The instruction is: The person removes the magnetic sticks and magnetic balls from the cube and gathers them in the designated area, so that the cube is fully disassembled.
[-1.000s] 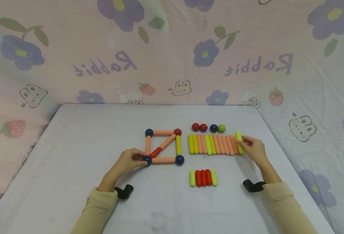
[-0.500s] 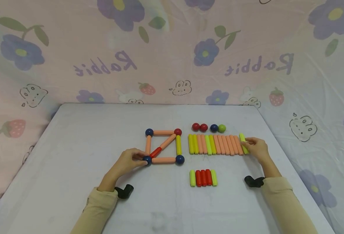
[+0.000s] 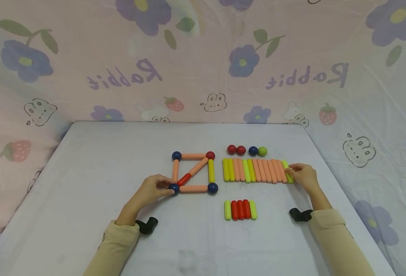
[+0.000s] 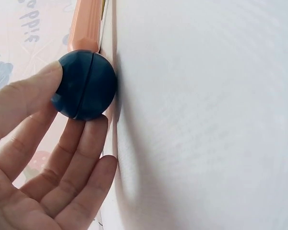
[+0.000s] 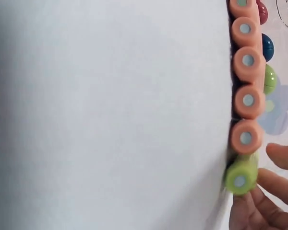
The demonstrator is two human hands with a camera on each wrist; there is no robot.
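In the head view, my left hand (image 3: 154, 188) pinches a dark blue ball (image 4: 86, 85) at the near left corner of a square of magnetic rods and balls. A salmon rod (image 4: 85, 24) meets this ball, and a red-and-salmon diagonal (image 3: 192, 172) crosses the square to the red ball (image 3: 210, 155). Over on the right, my right hand (image 3: 304, 177) holds a light green rod (image 5: 242, 177) at the right end of a row of rods (image 3: 254, 170). Its fingers lie along the rod's outer side, and the rod stands against the last salmon one (image 5: 246, 137).
Behind the row lie two red balls (image 3: 231, 149), a blue ball (image 3: 253, 150) and a green ball (image 3: 263, 151). Nearer sits a short row of red and light green rods (image 3: 240, 209). A printed cloth (image 3: 189, 69) hangs behind the white table (image 3: 113, 153).
My right hand moved the light green rod rightward off the top of the row's end, then set it down beside the last salmon rod and closed the gap. The left hand stayed on its ball.
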